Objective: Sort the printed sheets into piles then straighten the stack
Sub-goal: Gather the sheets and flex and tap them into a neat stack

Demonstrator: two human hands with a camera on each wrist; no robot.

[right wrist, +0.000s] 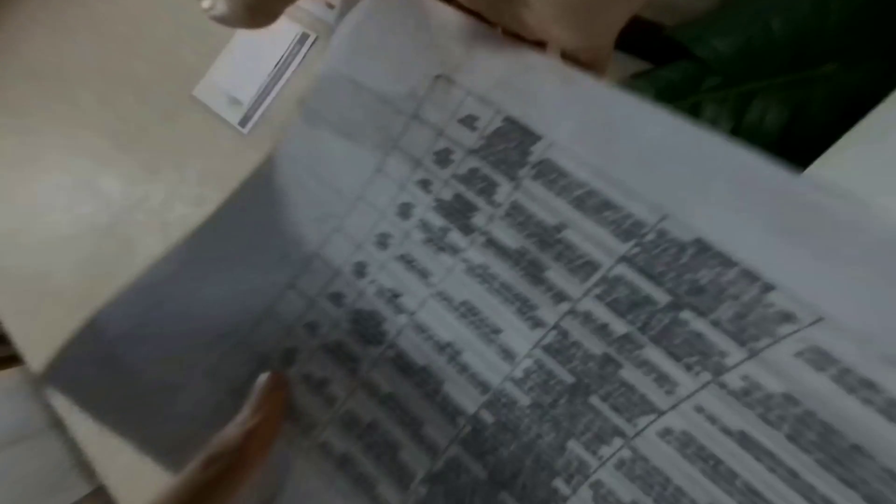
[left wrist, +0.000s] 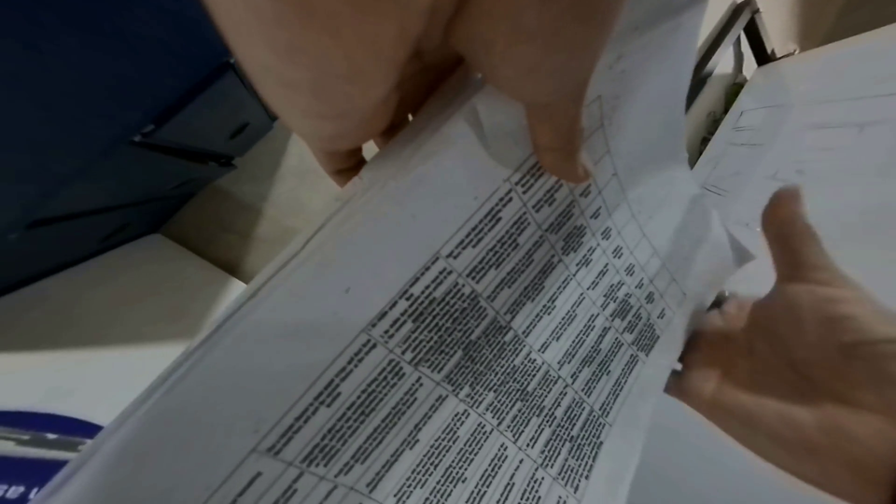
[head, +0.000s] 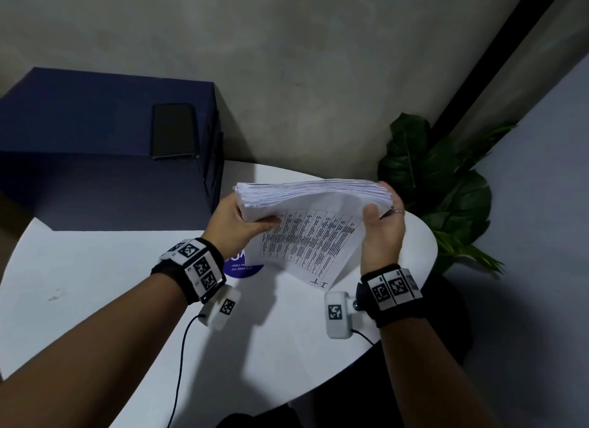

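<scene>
Stack of printed sheets (head: 314,196) held in air above round white table (head: 95,268), nothing set down yet. Advice: support both ends, let edges drop level. Left hand (head: 242,223) clamps left end, thumb on top. Right hand (head: 384,226) curls round right end.

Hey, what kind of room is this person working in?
Probably an office corner or break area: a round white table, a thick stack of printed table sheets held in both hands, a dark blue box-shaped cabinet with a black phone on it, and a green leafy plant.
</scene>
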